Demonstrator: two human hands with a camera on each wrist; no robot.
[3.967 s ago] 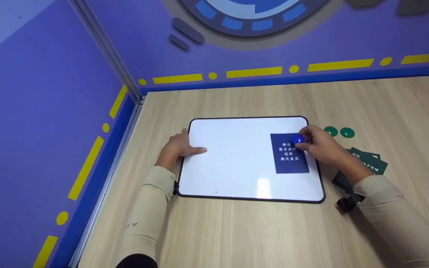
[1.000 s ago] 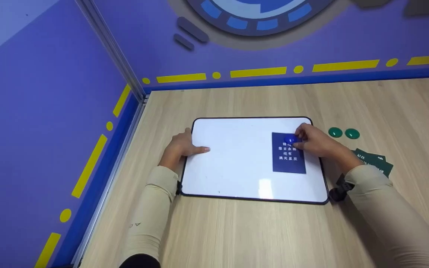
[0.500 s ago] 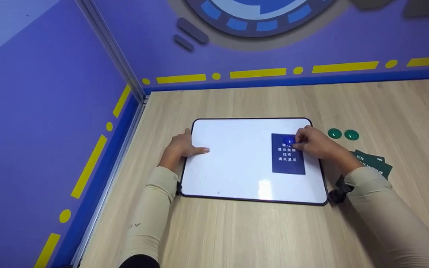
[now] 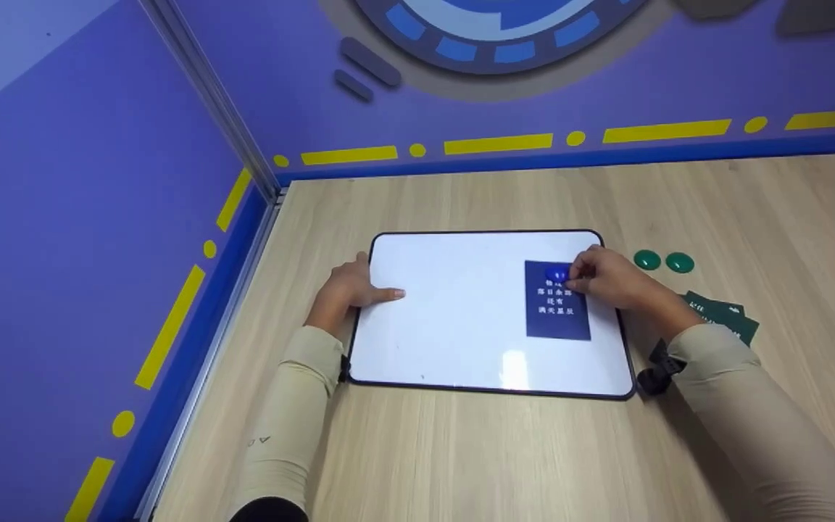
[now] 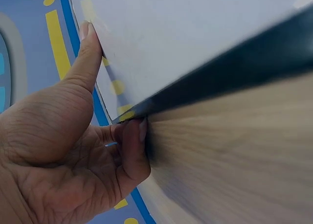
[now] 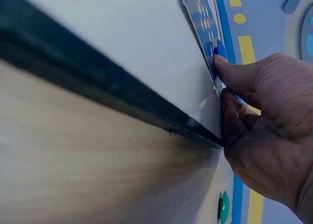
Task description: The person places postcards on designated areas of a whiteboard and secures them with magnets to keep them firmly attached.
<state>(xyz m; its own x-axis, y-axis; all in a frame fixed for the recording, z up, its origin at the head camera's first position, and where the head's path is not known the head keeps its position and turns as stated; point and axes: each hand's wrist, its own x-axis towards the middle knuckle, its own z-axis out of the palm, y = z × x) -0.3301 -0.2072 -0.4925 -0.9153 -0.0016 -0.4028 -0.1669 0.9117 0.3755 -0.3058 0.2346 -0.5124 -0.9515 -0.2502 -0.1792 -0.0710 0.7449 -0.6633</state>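
Note:
A framed whiteboard [image 4: 446, 312] lies flat on the table. My left hand [image 4: 349, 285] grips its left edge, thumb on the white face; in the left wrist view the fingers [image 5: 134, 150] curl at the dark frame. On the board's right part lies a dark blue card [image 4: 559, 322] with white writing. A round blue magnet [image 4: 557, 274] sits at the card's top, covering some writing. My right hand [image 4: 609, 279] pinches the magnet's right side between thumb and fingers; in the right wrist view the thumb touches the magnet [image 6: 221, 49].
Two green round magnets [image 4: 647, 259] lie on the table right of the board. Below them, several dark green cards [image 4: 733, 315] overlap, partly hidden by my right forearm. Purple wall panels [image 4: 98, 239] stand along the left and back of the table [image 4: 504, 449].
Over four seconds the magnet has slid left along the card's top with my right hand, and the card has turned straighter. My left hand has kept its grip on the board.

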